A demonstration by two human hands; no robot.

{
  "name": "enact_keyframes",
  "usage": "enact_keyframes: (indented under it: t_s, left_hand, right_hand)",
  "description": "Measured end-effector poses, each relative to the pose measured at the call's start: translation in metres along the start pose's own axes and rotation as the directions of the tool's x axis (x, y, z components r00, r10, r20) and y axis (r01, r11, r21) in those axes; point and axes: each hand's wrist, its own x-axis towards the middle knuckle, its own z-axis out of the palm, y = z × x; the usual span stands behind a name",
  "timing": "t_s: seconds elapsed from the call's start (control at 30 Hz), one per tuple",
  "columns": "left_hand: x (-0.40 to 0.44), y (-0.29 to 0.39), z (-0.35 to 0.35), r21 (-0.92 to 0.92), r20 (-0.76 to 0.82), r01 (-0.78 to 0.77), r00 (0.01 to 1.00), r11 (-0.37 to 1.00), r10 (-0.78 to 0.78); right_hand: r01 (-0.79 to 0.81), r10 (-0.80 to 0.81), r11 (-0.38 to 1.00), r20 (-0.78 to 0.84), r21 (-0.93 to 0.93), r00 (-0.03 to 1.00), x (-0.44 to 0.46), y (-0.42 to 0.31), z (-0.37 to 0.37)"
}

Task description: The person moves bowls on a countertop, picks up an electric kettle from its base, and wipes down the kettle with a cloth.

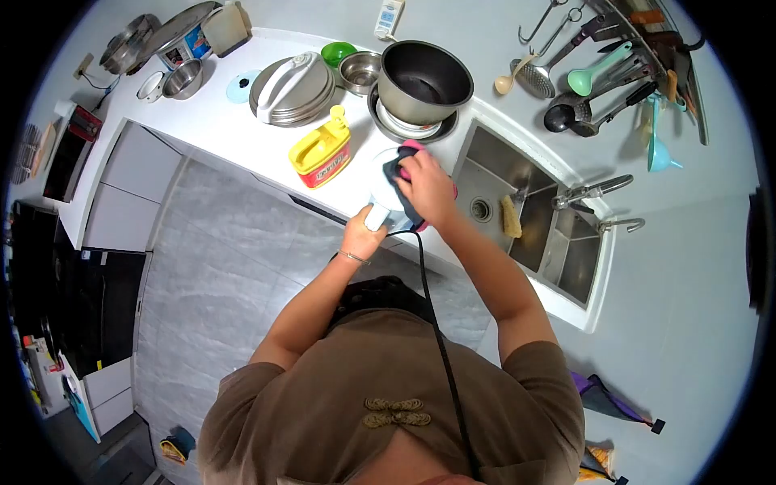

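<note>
Near the counter's front edge, my left hand [364, 236] is wrapped round the handle of a white pan-like item [382, 192]. My right hand [426, 186] presses a dark cloth with pink edges [402, 187] onto the right side of that item, fingers bent over the cloth. The item's far part shows between the hands; the cloth hides the rest. To the left stands a yellow bottle with a red label [322, 153]. Just behind is a large dark-lined pot [426, 82], resting on stacked dishes.
On the right lies a steel sink [485, 174] with a yellow sponge [511, 217] and a faucet [594, 190]. Stacked lids [293, 93], a green bowl [338, 53] and a steel bowl [360, 73] stand at the back. Utensils hang on the wall. A black cord runs down my front.
</note>
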Motion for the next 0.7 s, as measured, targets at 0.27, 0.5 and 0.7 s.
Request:
enact_keyframes:
  t_s: [0.27, 0.5, 0.7]
  left_hand:
    - [0.005, 0.006, -0.001, -0.012, 0.022, 0.032, 0.999, 0.999, -0.031]
    - [-0.002, 0.000, -0.002, -0.027, 0.017, -0.005, 1.000, 1.000, 0.005]
    - [0.001, -0.003, -0.002, -0.013, 0.022, 0.016, 1.000, 1.000, -0.016]
  right_hand:
    - [-0.246, 0.230, 0.961, -0.128, -0.130, 0.965, 0.043, 0.025, 0.024]
    - [-0.484, 0.474, 0.869, -0.112, -0.103, 0.873, 0.064, 0.092, 0.027]
    - [-0.364, 0.348, 0.841, 0.116, 0.400, 0.930, 0.063, 0.072, -0.047]
